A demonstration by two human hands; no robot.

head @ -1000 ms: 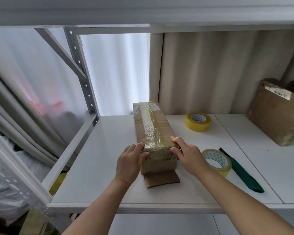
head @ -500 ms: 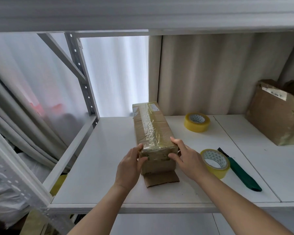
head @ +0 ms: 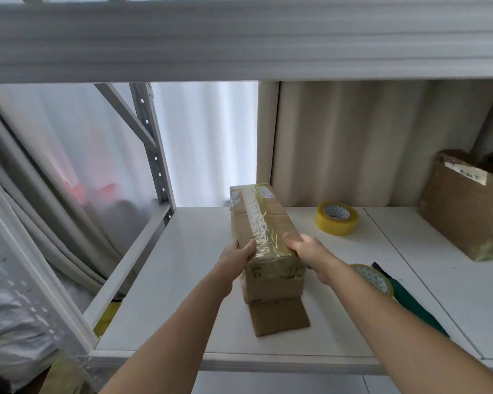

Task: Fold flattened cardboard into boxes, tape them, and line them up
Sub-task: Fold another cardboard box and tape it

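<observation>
1. shelf (head: 199, 282): the long taped box (head: 264, 231) lies on it.
2. left hand (head: 234, 258) and right hand (head: 308, 250): fingers curled, gripping the box's near end.
3. risk: the untaped bottom flap (head: 279, 317) could snag, skewing the box.

Left hand (head: 235, 258), right hand (head: 308, 249) grip taped box (head: 264, 231) — on shelf (head: 182, 280).

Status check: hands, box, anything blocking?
Left hand and right hand grip long taped brown cardboard box on white shelf. Near flap untaped. Path clear.
</observation>
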